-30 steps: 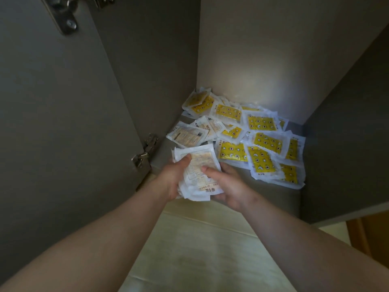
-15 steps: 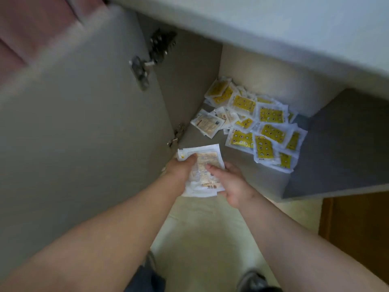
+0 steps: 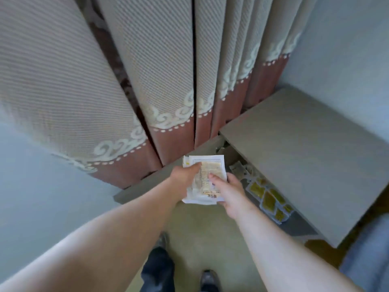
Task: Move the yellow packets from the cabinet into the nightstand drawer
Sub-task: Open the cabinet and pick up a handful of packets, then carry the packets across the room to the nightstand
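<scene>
The left hand (image 3: 183, 173) and right hand (image 3: 229, 190) together grip a stack of packets (image 3: 202, 187). The packets are flat, rectangular and glossy, with white sealed borders. The top packet lies printed side up and shows a beige panel of small text rather than the yellow face. The left thumb is pressed on the upper left part of the stack, and the right thumb is pressed on its centre-right. The remaining fingers of both hands are curled beneath the stack and are hidden by it. To the right of the right-hand fingers and below them stands the open cabinet (image 3: 305, 165), a matte grey-brown unit with a fine wood-grain top panel. Inside it, just beyond the right knuckles, lie the remaining yellow packets (image 3: 268, 199), overlapping one another, yellow faces up within clear white-edged film. A few pale packets (image 3: 239, 167) lie printed side up, nearer the fingertips. The cabinet door (image 3: 134, 194) stands open, and its thin top edge runs to the left under the left wrist. Beyond the fingertips hangs a curtain (image 3: 157, 70), a ribbed beige fabric in vertical folds, with a cream scroll trim and a reddish-brown hem. Below the forearms are pale floor tiles (image 3: 195, 224) and a dark shoe (image 3: 208, 279).
</scene>
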Available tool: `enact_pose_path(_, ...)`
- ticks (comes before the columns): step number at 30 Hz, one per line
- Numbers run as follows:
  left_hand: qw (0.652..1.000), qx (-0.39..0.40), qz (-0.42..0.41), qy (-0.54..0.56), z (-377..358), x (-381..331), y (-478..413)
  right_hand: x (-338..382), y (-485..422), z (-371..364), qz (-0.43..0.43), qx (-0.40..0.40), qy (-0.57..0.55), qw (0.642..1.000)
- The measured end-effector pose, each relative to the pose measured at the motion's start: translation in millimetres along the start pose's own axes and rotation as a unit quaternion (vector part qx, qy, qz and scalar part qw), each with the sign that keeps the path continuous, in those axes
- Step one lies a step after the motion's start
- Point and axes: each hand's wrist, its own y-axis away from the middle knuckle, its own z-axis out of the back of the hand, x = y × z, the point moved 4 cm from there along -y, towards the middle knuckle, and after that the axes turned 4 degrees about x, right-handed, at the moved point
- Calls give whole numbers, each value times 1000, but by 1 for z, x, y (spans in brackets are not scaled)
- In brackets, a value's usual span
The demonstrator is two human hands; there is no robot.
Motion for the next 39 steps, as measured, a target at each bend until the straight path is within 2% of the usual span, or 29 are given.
enact_pose_path(4,997,-29,-28,71,62,-15,61,39,47,-58,25,64,58,996)
enact_pose_path(8,986,-73,-32,149,144,4,115,38,92,-136,24,145,117,982)
enact_pose_path(13,959,-154,-36,234,266,67,176,-5,156,-259,8,254,190,948)
enact_pose_path(19,901,-277,-46,332,420,181,260,-95,255,-414,-17,376,276,884)
enact_pose_path(26,791,-392,-29,469,561,343,370,-221,393,-559,-50,515,356,778)
enact_pose_path(35,633,-515,-9,578,646,490,491,-363,534,-676,-96,652,432,615)
enact_pose_path(39,549,-579,4,603,690,548,529,-422,585,-729,-119,691,449,554)
